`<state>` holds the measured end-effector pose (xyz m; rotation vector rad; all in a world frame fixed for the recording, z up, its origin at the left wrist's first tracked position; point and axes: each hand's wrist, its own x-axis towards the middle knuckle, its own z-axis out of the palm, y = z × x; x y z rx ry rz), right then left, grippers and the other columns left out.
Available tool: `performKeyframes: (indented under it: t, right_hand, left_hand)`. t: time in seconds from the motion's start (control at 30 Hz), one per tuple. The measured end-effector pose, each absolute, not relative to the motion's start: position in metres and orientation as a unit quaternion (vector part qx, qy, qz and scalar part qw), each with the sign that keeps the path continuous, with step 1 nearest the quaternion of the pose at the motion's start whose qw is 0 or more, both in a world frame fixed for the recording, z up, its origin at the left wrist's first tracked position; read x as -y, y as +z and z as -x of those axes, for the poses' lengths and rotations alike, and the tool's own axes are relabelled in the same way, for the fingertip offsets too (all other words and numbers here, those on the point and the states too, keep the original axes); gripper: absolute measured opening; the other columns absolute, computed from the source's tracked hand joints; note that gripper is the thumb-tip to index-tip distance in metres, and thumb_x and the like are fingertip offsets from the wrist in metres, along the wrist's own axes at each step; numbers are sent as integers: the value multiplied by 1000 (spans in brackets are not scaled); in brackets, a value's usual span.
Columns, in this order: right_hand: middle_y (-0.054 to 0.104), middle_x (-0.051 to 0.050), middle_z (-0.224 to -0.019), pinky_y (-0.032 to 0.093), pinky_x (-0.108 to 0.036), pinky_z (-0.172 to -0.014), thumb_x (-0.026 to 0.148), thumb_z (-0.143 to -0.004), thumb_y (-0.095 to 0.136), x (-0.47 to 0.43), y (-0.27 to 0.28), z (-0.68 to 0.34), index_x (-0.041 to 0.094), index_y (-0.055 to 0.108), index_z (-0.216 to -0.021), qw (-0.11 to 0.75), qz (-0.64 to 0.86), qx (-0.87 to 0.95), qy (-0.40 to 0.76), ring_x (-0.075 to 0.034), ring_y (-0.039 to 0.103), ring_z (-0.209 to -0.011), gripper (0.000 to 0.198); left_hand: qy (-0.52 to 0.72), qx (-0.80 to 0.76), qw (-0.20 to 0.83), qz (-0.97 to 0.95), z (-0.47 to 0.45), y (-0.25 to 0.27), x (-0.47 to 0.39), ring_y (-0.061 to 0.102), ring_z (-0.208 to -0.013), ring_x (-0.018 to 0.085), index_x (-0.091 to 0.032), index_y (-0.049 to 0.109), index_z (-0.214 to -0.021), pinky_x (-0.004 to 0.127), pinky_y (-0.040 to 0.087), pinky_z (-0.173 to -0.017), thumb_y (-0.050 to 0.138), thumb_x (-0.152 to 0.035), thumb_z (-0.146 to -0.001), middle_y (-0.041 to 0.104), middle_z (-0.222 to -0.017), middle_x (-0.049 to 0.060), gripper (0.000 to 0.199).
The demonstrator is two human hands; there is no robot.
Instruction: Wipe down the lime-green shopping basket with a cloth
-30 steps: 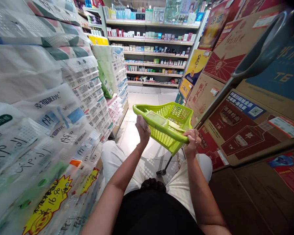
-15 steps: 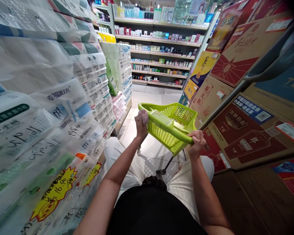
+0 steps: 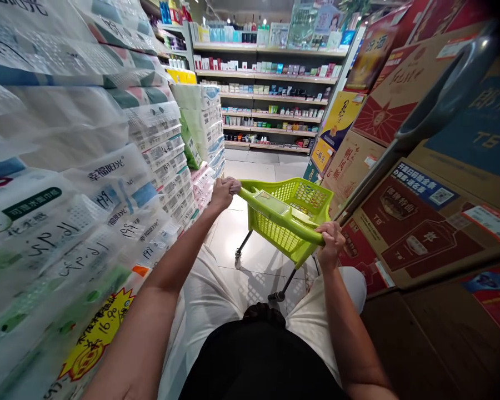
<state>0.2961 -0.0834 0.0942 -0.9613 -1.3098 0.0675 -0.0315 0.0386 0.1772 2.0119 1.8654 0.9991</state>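
A lime-green shopping cart [image 3: 275, 236] stands in front of me, its handle running slantwise towards me from left to right. At the handle's left end my left hand [image 3: 220, 194] is closed on a crumpled pale pink cloth [image 3: 233, 185], which touches the end of the bar. Whether the cloth is fabric or paper I cannot tell. My right hand [image 3: 331, 241] has its fingers wrapped round the right end of the cart's handle. Through the mesh the basket shows no goods that I can make out.
Wrapped tissue packs [image 3: 120, 183] are stacked high on my left. Liquor cartons [image 3: 420, 211] rise close on the right, with a grey metal pole [image 3: 379, 166] slanting before them. Shelves of small boxes [image 3: 270, 72] cross the aisle's far end, beyond the tiled floor [image 3: 254, 169].
My left hand has moved left with the cloth, out to the end of the handle. The right hand keeps its grip. The cart sits slightly differently in view, with its left wheel now showing.
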Motion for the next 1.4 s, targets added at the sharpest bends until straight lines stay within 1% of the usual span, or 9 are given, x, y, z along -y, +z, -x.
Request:
performKeyframes:
  t: [0.17, 0.47, 0.63, 0.73, 0.93, 1.13, 1.27, 1.33, 1.4]
  right_hand:
    - [58, -1, -67, 38, -40, -83, 31, -85, 46, 87, 96, -298, 24, 62, -63, 690, 422, 587, 32, -22, 53, -77, 28]
    - [59, -1, -68, 39, -41, -83, 33, -89, 44, 87, 98, -294, 25, 61, -65, 681, 426, 596, 22, -21, 55, -75, 31]
    - [61, -1, -70, 41, -40, -84, 34, -90, 47, 86, 103, -290, 25, 62, -65, 677, 416, 607, 32, -22, 57, -79, 31]
    - [64, 0, -72, 41, -40, -85, 31, -92, 47, 86, 103, -290, 25, 64, -67, 666, 409, 621, 53, -21, 58, -80, 30]
    - [63, 0, -70, 40, -40, -85, 32, -92, 46, 85, 100, -293, 25, 63, -66, 676, 399, 617, 50, -21, 58, -78, 32]
    - [65, -1, -73, 42, -43, -89, 31, -94, 45, 92, 100, -295, 25, 63, -69, 679, 410, 607, 42, -22, 60, -82, 31]
    - [71, -4, -103, 43, -47, -101, 30, -97, 46, 97, 91, -289, 26, 66, -97, 696, 409, 589, 45, -25, 65, -105, 21]
    - [67, -7, -121, 44, -49, -106, 32, -99, 45, 100, 84, -283, 27, 61, -117, 731, 400, 550, 63, -26, 61, -120, 24]
    - [62, -9, -128, 44, -51, -110, 34, -101, 41, 102, 77, -277, 28, 56, -124, 759, 385, 520, 70, -26, 57, -127, 28]
  left_hand:
    - [265, -569, 127, -768, 15, 198, -20, 60, -101, 23, -21, 72, -102, 46, 55, -100, 55, 4, -75, 55, -110, 9, 40]
    - [211, -540, 198, -790, -23, 214, 29, 59, -97, 22, -20, 70, -107, 41, 59, -92, 50, -5, -78, 55, -115, 9, 39]
    - [213, -581, 125, -776, -35, 219, 31, 58, -107, 24, -16, 70, -102, 43, 56, -100, 53, -4, -80, 54, -121, 11, 30]
    - [196, -502, 108, -836, -40, 217, 26, 57, -112, 24, -17, 68, -94, 41, 55, -102, 52, -1, -77, 55, -121, 11, 28]
    - [199, -558, 55, -803, -40, 222, 12, 58, -109, 28, -19, 63, -80, 54, 54, -102, 52, -1, -75, 58, -116, 12, 22]
    - [181, -438, 66, -878, -53, 220, 26, 58, -113, 28, -19, 71, -99, 49, 55, -104, 51, 1, -68, 58, -119, 12, 42]
    - [177, -509, 67, -839, -63, 228, 27, 59, -116, 29, -16, 72, -99, 51, 51, -110, 50, 2, -70, 58, -121, 14, 40]
    - [161, -439, 81, -880, -69, 229, 30, 57, -118, 28, -18, 72, -98, 50, 49, -111, 48, 1, -71, 59, -121, 12, 41]
    - [150, -369, 85, -913, -72, 227, 34, 57, -119, 27, -20, 73, -102, 49, 49, -111, 49, 0, -70, 59, -122, 10, 45]
